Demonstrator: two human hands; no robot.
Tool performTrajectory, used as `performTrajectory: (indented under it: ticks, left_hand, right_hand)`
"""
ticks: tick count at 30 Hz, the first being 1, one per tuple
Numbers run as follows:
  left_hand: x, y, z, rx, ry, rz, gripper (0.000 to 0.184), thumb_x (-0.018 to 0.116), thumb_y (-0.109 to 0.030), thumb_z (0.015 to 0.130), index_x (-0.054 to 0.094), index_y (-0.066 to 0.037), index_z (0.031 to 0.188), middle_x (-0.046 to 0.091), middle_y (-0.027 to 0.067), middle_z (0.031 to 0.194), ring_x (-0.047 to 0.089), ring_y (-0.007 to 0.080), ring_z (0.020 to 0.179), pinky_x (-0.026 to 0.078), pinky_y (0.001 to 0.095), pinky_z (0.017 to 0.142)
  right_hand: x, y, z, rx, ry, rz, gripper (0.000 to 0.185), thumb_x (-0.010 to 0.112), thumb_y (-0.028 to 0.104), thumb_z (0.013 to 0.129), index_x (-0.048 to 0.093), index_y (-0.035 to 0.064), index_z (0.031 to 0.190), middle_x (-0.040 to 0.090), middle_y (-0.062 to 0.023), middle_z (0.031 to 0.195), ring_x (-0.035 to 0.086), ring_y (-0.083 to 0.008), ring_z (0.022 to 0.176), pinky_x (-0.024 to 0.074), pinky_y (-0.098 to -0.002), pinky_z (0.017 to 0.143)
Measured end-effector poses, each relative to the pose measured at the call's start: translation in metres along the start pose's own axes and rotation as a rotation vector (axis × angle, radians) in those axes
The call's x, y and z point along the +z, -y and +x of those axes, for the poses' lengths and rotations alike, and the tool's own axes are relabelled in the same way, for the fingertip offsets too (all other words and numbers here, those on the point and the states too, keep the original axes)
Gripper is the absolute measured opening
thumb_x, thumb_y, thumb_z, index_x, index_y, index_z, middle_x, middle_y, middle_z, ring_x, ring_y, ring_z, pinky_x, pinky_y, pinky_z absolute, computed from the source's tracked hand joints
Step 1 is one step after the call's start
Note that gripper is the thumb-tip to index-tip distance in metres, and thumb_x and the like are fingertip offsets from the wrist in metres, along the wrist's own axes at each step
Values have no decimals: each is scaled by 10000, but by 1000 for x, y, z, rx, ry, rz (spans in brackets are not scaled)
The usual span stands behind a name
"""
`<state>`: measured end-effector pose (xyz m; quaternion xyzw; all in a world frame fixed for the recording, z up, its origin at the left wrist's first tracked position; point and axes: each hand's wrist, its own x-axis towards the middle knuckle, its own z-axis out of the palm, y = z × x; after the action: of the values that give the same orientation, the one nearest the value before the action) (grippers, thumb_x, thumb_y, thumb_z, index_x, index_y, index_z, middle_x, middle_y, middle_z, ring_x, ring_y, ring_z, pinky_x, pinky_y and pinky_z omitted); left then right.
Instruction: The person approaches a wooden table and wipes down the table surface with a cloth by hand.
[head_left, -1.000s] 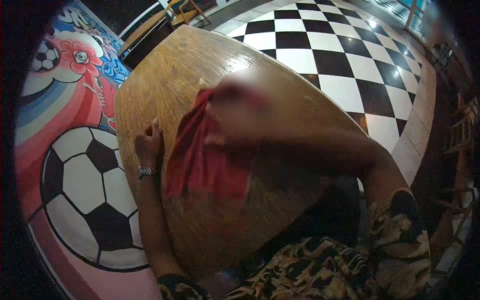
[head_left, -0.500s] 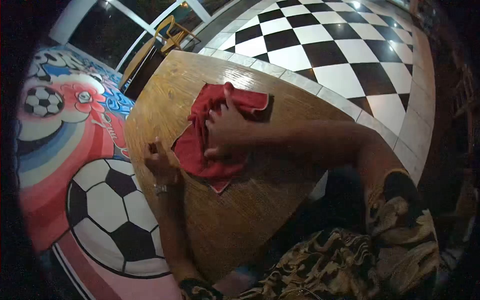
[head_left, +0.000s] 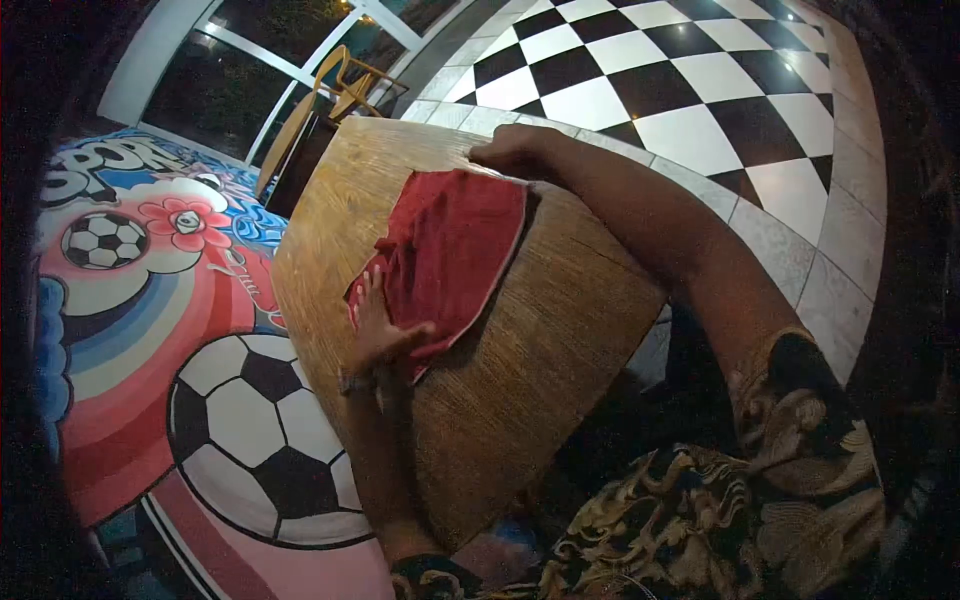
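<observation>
A red cloth (head_left: pixel 465 240) with a pale stitched edge lies on the wooden table (head_left: pixel 560 310), mostly spread out, with some wrinkles toward its left side. My left hand (head_left: pixel 378 325) rests on the cloth's near-left part, fingers stretched and thumb out to the side; a band circles that wrist. Just beyond the cloth's far edge is my right hand (head_left: pixel 515 147), its fingers curled together and largely hidden by the back of the hand. Whether anything is between them does not show.
A wall mural (head_left: pixel 240 420) with painted soccer balls runs along the table's left side. Behind the table stand a wooden chair (head_left: pixel 345 85) and glass window panels (head_left: pixel 235 85). Black-and-white checkered floor (head_left: pixel 690 135) extends at the far right.
My right hand has moved from the middle of the cloth to beyond its far edge. My left hand has come onto the cloth from beside it. The cloth lies flatter and wider.
</observation>
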<state>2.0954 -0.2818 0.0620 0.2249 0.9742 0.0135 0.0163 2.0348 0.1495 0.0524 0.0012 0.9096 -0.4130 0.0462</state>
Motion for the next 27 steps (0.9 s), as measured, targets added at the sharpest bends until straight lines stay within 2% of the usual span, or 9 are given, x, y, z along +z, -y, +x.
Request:
performTrajectory:
  ticks: [8, 11, 13, 14, 16, 17, 21, 25, 27]
  left_hand:
    - [-54, 69, -37, 115, 368, 291, 1834, 946, -861, 406, -16, -57, 1743, 109, 317, 1784, 171, 502, 1642, 235, 615, 1306]
    - [-96, 39, -46, -120, 526, 25, 1699, 969, -818, 455, 176, -10, 1722, 357, 315, 1700, 404, 459, 1554, 361, 543, 1260]
    - [-106, 12, -38, -108, 410, -214, 1284, 906, -747, 719, 412, 21, 1623, 562, 282, 1552, 560, 419, 1428, 440, 475, 1204]
    - [-99, 2, -35, -119, 416, -216, 1284, 906, -747, 719, 412, 21, 1623, 562, 282, 1552, 560, 419, 1428, 440, 475, 1204]
    - [-73, -23, -23, 19, -160, -215, 763, 627, -535, 1085, 453, 5, 1596, 540, 288, 1560, 503, 367, 1486, 407, 463, 1235]
    - [-52, -43, -11, -23, -119, -488, 721, 532, -515, 1125, 428, 2, 1615, 491, 289, 1608, 467, 411, 1509, 392, 508, 1238]
    - [31, -158, -34, 211, -246, 177, 880, 549, -669, 1051, 408, -32, 1641, 250, 282, 1756, 252, 569, 1586, 233, 702, 1254]
    - [-22, -229, -86, 571, 40, -184, 896, 606, -711, 1001, 425, -132, 1661, 243, 271, 1766, 199, 562, 1614, 175, 686, 1293]
    - [-31, -216, -81, 496, 147, -434, 864, 603, -702, 1008, 433, -167, 1665, 260, 264, 1764, 212, 540, 1620, 185, 659, 1301]
  right_hand:
    - [-1, 8, -4, 6, 0, -79, 871, 560, 709, 976, 732, -86, 1287, 710, -309, 1358, 708, -402, 1258, 543, -477, 1059]
    - [0, 6, -2, 17, -16, -34, 842, 538, 687, 995, 748, -89, 1245, 736, -312, 1295, 732, -415, 1204, 550, -482, 1043]
    - [-4, 6, -9, 0, -5, -16, 847, 537, 692, 992, 749, -89, 1242, 741, -312, 1279, 738, -416, 1189, 551, -483, 1038]
    - [-5, 7, -13, -13, -2, -2, 851, 536, 696, 988, 751, -88, 1240, 747, -312, 1264, 743, -418, 1174, 553, -483, 1032]
    - [-3, 11, -10, -20, -30, -68, 864, 525, 707, 981, 747, -84, 1249, 737, -312, 1291, 734, -425, 1185, 553, -489, 1028]
    - [0, 10, -4, 27, -49, -66, 799, 566, 686, 958, 767, -40, 1224, 764, -265, 1247, 748, -393, 1124, 563, -488, 994]
    - [19, -14, 27, -5, -68, -105, 750, 622, 676, 918, 786, 1, 1201, 786, -221, 1224, 761, -372, 1095, 572, -495, 972]
    - [5, 1, 5, 24, -62, -73, 766, 622, 688, 917, 789, -5, 1196, 779, -239, 1226, 756, -381, 1123, 572, -503, 984]
    - [1, 5, 1, 31, -42, -105, 782, 600, 692, 948, 777, -22, 1213, 766, -266, 1243, 748, -392, 1142, 566, -505, 999]
